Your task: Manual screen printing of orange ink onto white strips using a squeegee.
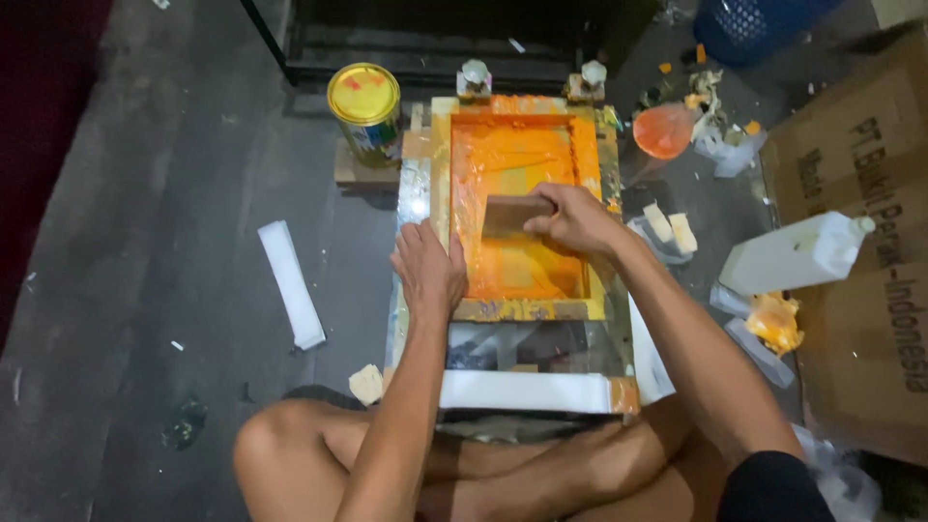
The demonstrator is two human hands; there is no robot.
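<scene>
Two bare hands work over a screen-printing frame [522, 307] that lies flat on the concrete floor [174, 242] in front of crossed legs. The right hand [577, 218] grips a flat brown squeegee [512, 215], fingers clenched around its upper edge, the blade standing on the orange-inked mesh [512, 164] near the middle of the frame. The left hand [428, 268] lies spread and unclenched on the frame's left rail, pressing it down and holding nothing. To do this stroke well, I judge the squeegee wants a steady tilt and even pressure across its width, while the left palm keeps the frame from creeping. Ink looks thick and glossy; the wooden rails are smeared yellow and orange. A round yellow-lidded paint tin [364, 104] stands off the frame's far left corner, a white plastic bottle [797, 253] lies well apart to the right beside brown cardboard [870, 290], and a white strip [293, 283] rests on the floor to the left
</scene>
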